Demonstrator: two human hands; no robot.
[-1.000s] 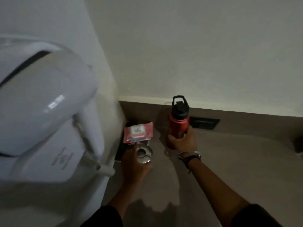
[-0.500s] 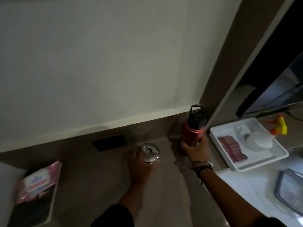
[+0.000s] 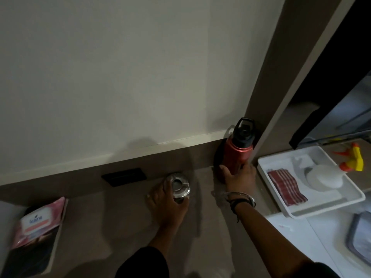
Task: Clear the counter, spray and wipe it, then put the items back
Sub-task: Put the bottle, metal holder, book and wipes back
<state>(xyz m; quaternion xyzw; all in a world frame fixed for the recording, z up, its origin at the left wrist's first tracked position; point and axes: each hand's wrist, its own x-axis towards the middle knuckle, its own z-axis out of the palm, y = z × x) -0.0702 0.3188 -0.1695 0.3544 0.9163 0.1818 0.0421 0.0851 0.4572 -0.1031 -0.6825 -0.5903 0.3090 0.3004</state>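
Note:
A red water bottle (image 3: 236, 151) with a black looped cap stands in the counter's back right corner, against the side panel. My right hand (image 3: 239, 177) is wrapped around its lower part. My left hand (image 3: 166, 201) grips a small glass jar with a silver metal lid (image 3: 178, 185), upright on the grey-brown counter (image 3: 124, 221) near the back ledge. A pink wipes pack (image 3: 38, 221) lies on a dark book (image 3: 30, 257) at the left edge of the counter.
A black socket plate (image 3: 124, 176) is set in the back ledge. To the right, a white tray (image 3: 329, 205) holds a red striped cloth (image 3: 287, 185) and a spray bottle with a yellow-orange trigger (image 3: 351, 161). A dark-rimmed container (image 3: 359, 239) sits at the far right.
Both hands carried the bottle and the jar from the left corner to the right; the bottle now stands in the back right corner. The white appliance at left is out of view.

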